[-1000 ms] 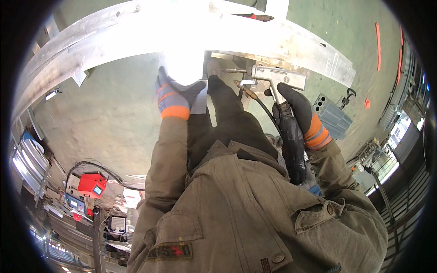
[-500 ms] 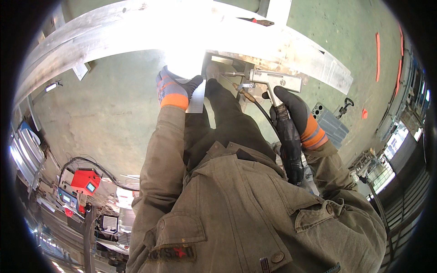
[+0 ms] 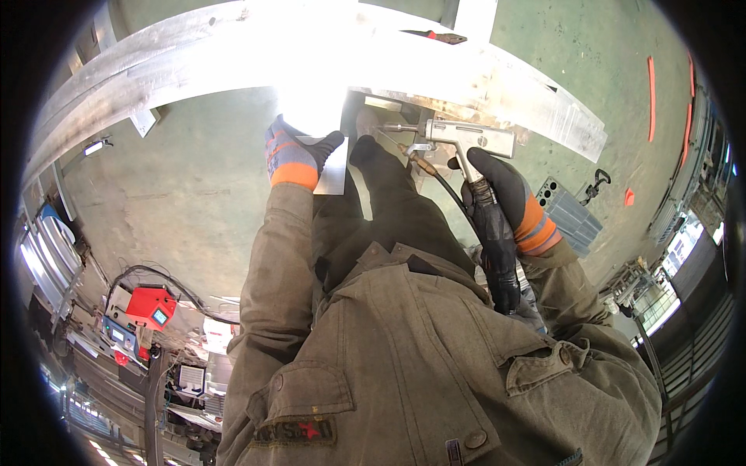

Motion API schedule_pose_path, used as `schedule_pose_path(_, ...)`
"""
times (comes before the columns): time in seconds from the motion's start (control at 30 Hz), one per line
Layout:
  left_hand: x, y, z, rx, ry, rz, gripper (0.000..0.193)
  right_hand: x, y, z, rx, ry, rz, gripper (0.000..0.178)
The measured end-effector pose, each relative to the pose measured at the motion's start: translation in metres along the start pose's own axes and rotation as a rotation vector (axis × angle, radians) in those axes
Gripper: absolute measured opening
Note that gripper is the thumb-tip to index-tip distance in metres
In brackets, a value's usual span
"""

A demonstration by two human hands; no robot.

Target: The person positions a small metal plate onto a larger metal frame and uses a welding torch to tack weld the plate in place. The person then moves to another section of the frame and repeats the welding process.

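Observation:
My left hand (image 3: pixel 297 154), in a grey glove with an orange cuff, is closed on a flat metal strip (image 3: pixel 333 175), thumb across it. The strip's upper part disappears in white glare at the long pale metal beam (image 3: pixel 186 66). In my right hand (image 3: pixel 505 190), gloved in black with an orange cuff, is a welding gun (image 3: pixel 470 135). Its handle is wrapped in black, and its thin nozzle points left, just below the beam. A hose runs down from the gun's front. Whether the strip touches the beam is lost in the glare.
Red-handled pliers (image 3: pixel 439 36) lie on the beam. Right of my right hand, a grey block with round holes (image 3: pixel 571 213) and a black clamp (image 3: pixel 597 184) are on the green floor. A red machine (image 3: pixel 151 307) with cables stands at lower left.
The view has shifted very slightly. Both hands keep their hold, with the strip and the welding gun in nearly the same place.

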State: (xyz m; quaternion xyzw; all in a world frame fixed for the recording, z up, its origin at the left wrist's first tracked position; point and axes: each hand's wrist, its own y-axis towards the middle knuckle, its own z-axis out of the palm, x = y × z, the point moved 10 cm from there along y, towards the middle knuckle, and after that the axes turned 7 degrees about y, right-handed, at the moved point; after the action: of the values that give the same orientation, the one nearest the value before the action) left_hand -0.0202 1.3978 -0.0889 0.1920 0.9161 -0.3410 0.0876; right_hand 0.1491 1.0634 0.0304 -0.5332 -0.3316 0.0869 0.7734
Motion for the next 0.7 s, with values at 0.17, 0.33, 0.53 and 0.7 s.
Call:
schedule_pose_path(0.17, -0.006, -0.004, -0.006, -0.015, 0.008, 0.003, 0.100, 0.004, 0.000, -0.001, -0.068, -0.019, -0.015, 0.039)
schedule_pose_path(0.33, -0.010, -0.010, -0.013, -0.043, 0.025, -0.016, 0.101, 0.006, 0.002, -0.005, -0.082, -0.148, -0.091, 0.040)
schedule_pose_path(0.53, -0.016, -0.010, -0.011, -0.004, 0.018, 0.001, 0.107, 0.015, 0.003, -0.004, -0.065, -0.296, -0.141, 0.037)
schedule_pose_path(0.7, -0.018, -0.023, -0.014, 0.002, 0.124, -0.030, 0.132, 0.028, 0.002, 0.019, -0.026, 0.088, -0.047, 0.039)
